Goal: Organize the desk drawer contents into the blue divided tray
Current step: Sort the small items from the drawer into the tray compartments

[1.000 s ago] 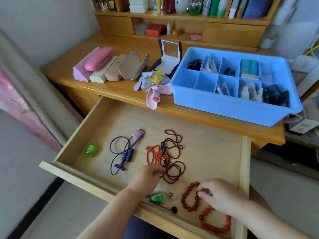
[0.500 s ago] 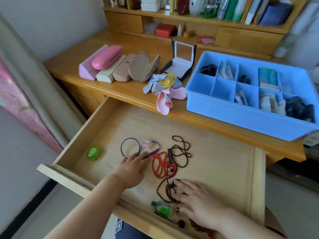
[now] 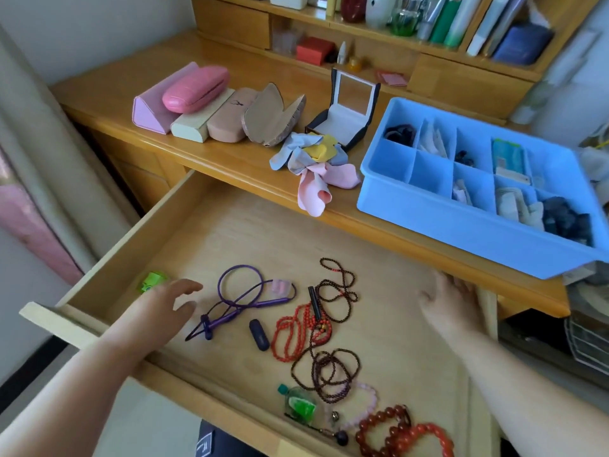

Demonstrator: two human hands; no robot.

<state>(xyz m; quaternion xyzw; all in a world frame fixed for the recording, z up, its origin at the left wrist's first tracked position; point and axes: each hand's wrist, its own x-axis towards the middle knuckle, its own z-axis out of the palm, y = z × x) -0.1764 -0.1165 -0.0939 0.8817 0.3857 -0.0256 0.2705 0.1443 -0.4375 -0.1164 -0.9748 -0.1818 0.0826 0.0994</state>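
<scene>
Open wooden drawer (image 3: 211, 225) pulled out below the desk top (image 3: 108, 94). Left hand (image 3: 164, 308) hovering over the drawer floor, fingers spread and loosely bent, gripping nothing, just beside the purple neckband earphones (image 3: 240, 295) and near the small green object (image 3: 151, 282). Right hand (image 3: 451, 301) reaching along the drawer's right side, fingers relaxed, also holding nothing; both hands well apart. Lying between them: dark blue capsule (image 3: 259, 334), red bead strand (image 3: 291, 331), dark brown bead strings (image 3: 333, 371). Resting near the front edge: green bottle (image 3: 300, 404), pale pink bracelet (image 3: 365, 407), large red bead bracelets (image 3: 405, 430). Blue divided tray (image 3: 461, 225) sitting on the desk top at right, several compartments already holding items. Crowding the desk beside it: crumpled cloths (image 3: 313, 166), open jewellery box (image 3: 346, 117), row of spectacle cases (image 3: 211, 107).
</scene>
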